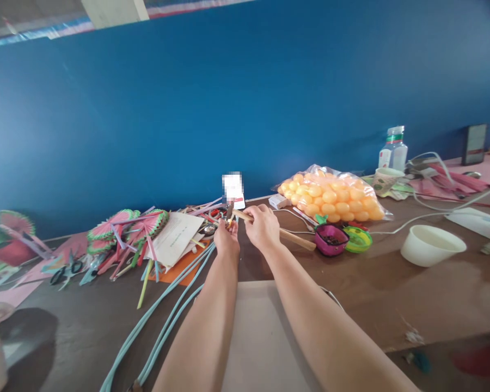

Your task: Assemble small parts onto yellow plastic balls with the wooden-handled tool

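My right hand (264,227) is closed around the wooden handle of a hammer (298,239). The handle slants down to the right, and the dark head lies at its left end, just above my left hand (227,237). The fingers of my left hand are pinched together on something small with a yellowish, shiny part, too small to name. Left of that hand lie a shiny metal piece like a spoon (208,230) and a tangle of thin strips. Behind the hammer head, a lit phone (233,190) leans against the blue partition.
Light blue cables (159,326) run along the table (102,332). At left are papers (175,237), paper fans (149,226) and scissors (67,270). At right are a bag of orange balls (330,193), a purple bowl (330,239), a white tub (430,247) and a plastic bottle (393,149).
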`<state>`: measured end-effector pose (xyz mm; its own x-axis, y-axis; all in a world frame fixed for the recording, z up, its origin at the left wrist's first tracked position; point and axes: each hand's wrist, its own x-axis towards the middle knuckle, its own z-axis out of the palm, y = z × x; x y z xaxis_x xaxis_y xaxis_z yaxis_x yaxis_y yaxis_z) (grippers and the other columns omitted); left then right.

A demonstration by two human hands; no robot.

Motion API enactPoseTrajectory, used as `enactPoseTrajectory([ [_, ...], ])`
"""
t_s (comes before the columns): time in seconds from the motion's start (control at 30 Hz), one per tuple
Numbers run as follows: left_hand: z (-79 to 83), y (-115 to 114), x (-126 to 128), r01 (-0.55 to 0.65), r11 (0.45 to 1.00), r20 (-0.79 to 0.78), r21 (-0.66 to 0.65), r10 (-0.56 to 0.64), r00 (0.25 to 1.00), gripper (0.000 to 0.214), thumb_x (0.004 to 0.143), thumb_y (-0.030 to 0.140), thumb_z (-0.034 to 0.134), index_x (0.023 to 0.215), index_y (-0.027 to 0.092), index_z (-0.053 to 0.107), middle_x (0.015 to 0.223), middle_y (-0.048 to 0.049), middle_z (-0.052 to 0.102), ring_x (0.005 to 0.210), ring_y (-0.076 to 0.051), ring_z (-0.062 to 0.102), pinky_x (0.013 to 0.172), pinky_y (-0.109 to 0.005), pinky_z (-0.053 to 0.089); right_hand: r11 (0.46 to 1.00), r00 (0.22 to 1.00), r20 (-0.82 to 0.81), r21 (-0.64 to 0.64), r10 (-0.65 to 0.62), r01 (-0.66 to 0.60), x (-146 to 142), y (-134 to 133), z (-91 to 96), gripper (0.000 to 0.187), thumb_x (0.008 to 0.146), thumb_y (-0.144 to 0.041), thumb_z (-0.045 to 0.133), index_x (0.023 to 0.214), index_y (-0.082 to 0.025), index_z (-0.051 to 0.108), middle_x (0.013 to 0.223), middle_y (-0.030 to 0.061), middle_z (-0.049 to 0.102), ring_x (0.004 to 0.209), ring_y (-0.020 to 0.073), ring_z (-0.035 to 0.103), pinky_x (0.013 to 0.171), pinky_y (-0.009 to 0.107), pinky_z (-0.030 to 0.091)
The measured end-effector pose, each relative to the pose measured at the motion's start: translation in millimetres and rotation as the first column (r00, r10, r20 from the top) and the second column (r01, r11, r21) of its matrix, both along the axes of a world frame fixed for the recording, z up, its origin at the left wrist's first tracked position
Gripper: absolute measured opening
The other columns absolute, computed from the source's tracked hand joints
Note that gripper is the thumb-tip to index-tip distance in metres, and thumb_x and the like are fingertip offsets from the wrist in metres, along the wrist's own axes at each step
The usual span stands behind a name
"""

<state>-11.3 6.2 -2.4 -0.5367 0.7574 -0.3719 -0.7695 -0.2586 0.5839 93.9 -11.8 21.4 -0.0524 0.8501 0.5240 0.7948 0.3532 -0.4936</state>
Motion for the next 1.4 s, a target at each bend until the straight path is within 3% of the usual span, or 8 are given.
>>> enactPoseTrajectory([
  [0.73,-1.9,2,-1,0.003,1.000,-0.022,0.018,-0.002,1.000,0.008,0.091,0.019,0.053,0.085,0.014,0.054,0.074,-0.0029,0.056,0.062,-0.008,0.057,0.061,-0.020,0.056,1.000,0.999,-0.048,0.002,-0.016,0.016,1,3,-1.4,0.023,0.082,-0.016,0.055,0.098,-0.027,0.067,0.100,0.0059,0.060,0.092,0.0220,0.054,0.079,0.033,0.041],
  [1.0,-0.6,3,-1,-0.008,1.000,-0.048,0.003,0.008,0.999,0.009,0.090,0.020,0.054,0.083,0.015,0.053,0.073,-0.0024,0.056,0.060,-0.008,0.057,0.062,-0.020,0.053,0.985,0.997,-0.046,-0.165,-0.065,0.057,5,6,0.1,0.023,0.083,-0.020,0.055,0.102,-0.027,0.065,0.105,0.0065,0.060,0.099,0.0229,0.055,0.082,0.033,0.042],
  [1.2,2.0,-2,0,-0.014,0.998,-0.070,0.056,0.018,0.997,0.007,0.091,0.022,0.051,0.091,0.016,0.056,0.076,-0.0023,0.059,0.062,-0.009,0.059,0.062,-0.020,0.051,0.895,0.997,0.040,-0.440,-0.068,0.079,11,12,-5.5,0.027,0.081,-0.025,0.058,0.107,-0.025,0.066,0.115,0.0117,0.060,0.106,0.0277,0.058,0.082,0.037,0.045],
  [1.4,5.9,-8,4,0.120,0.974,-0.093,0.191,-0.104,0.990,0.017,0.092,0.028,0.051,0.087,0.014,0.060,0.078,-0.0059,0.063,0.060,-0.008,0.057,0.063,-0.020,0.049,0.832,0.998,0.055,-0.555,0.022,0.012,8,16,-15.2,0.030,0.076,-0.022,0.062,0.105,-0.023,0.069,0.113,0.0126,0.066,0.103,0.0275,0.063,0.081,0.035,0.047],
])
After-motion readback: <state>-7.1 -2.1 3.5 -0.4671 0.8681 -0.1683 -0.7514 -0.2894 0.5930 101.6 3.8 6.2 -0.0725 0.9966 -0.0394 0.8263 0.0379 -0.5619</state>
